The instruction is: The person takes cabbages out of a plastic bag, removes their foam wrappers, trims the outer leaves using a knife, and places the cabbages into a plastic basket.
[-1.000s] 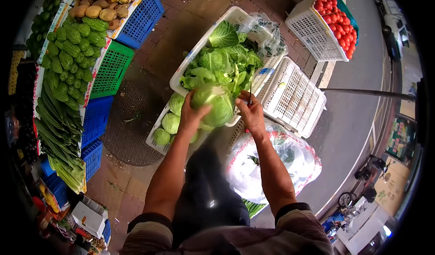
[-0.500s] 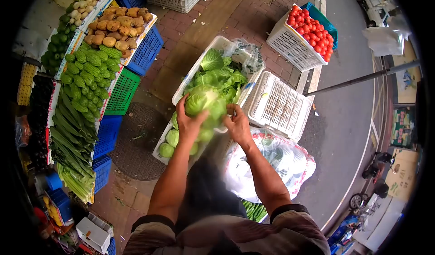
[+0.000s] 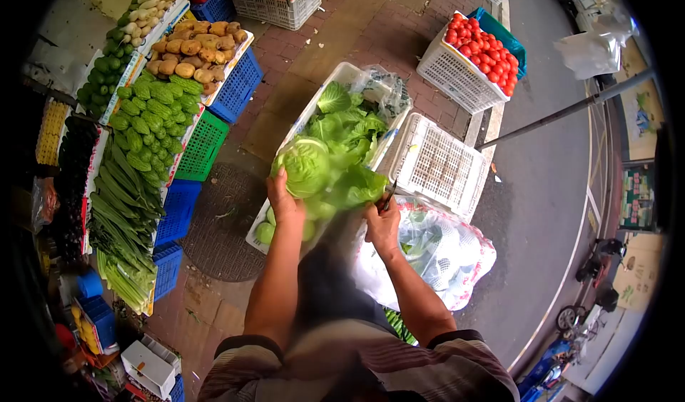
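Note:
A pale green cabbage head [image 3: 305, 166] rests in my left hand [image 3: 284, 195], whose fingers curl round its lower left side. My right hand [image 3: 383, 225] is closed on a small dark tool [image 3: 389, 196], perhaps a knife, and a loose green leaf [image 3: 359, 186] hangs at its fingertips. Behind the cabbage, a white crate [image 3: 288, 132] holds loose outer leaves [image 3: 334, 98]. More cabbages [image 3: 265, 232] lie in a lower crate, partly hidden by my left arm.
An upturned white crate [image 3: 442, 166] and a plastic-wrapped bundle [image 3: 435, 252] are at the right. Beyond stands a crate of tomatoes [image 3: 482, 53]. Vegetable displays [image 3: 150, 123] line the left side. A pole [image 3: 564, 111] slants across the upper right.
The cabbage and my left hand have shifted a little left. A leaf has come away from the cabbage and is now beside my right hand, which has moved right and down.

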{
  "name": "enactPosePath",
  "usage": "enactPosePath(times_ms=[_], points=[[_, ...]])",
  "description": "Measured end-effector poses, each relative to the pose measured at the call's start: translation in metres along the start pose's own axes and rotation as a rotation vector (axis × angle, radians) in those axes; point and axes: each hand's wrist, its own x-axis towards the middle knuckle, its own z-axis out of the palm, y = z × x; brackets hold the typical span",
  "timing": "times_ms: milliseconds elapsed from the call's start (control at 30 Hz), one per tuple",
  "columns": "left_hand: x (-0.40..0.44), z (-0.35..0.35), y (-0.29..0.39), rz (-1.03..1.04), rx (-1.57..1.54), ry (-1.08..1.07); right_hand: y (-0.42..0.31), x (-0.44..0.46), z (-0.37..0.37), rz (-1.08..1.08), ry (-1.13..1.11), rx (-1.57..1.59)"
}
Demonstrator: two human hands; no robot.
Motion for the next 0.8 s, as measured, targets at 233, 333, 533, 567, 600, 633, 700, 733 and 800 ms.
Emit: enactPosePath(times_ms=[233,333,533,567,600,633,700,733,800], points=[[-0.029,0.01,0.039,-0.349,-0.236,-0.204,0.011,0.06,-0.01,-0.065,-0.109,-0.055],[-0.046,0.012,0.035,-0.462,-0.274,-0.274,-0.048,0.043,-0.011,-0.008,-0.43,-0.042],[-0.101,0.02,0.05,-0.443,0.115,-0.499,-0.033,0.029,-0.016,0.174,-0.616,0.63],[-0.102,0.016,0.062,-0.476,0.138,-0.534,-0.031,0.029,-0.023,0.296,-0.647,0.788],[-0.099,0.018,0.068,-0.417,0.259,-0.58,-0.015,0.03,-0.027,0.51,-0.587,0.874],[-0.091,0.018,0.064,-0.42,0.276,-0.537,-0.009,0.028,-0.028,0.612,-0.616,0.976],[-0.068,0.02,0.039,-0.559,0.299,-0.67,0.005,0.03,-0.025,0.78,-0.758,1.018],[-0.064,0.01,0.035,-0.729,0.177,-0.662,0.002,0.026,-0.023,0.75,-0.717,0.869],[-0.065,-0.004,0.033,-0.92,0.006,-0.671,-0.012,0.019,-0.02,0.68,-0.643,0.576]])
